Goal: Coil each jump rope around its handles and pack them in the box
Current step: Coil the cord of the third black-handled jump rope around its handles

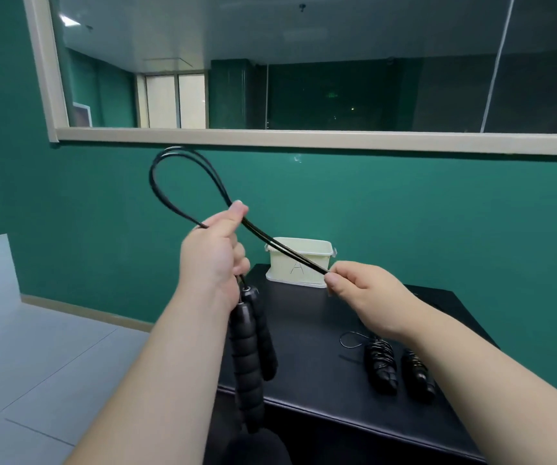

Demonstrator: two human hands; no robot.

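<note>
My left hand (215, 255) is shut on a black jump rope, gripping the cord just above its two ribbed black handles (248, 350), which hang down below my fist. The cord (156, 182) rises from that fist in a doubled loop up and to the left. My right hand (359, 285) pinches the doubled cord's other end, stretching it taut between both hands. A pale green box (317, 263) marked "A" stands open at the back of the black table (317, 347). Two coiled jump ropes (380, 365) (418, 372) lie on the table at the right.
The table stands against a teal wall under a wide window. Grey floor tiles (35, 347) lie to the left. A loose loop of thin cord (354, 340) sticks out from the nearer coiled rope.
</note>
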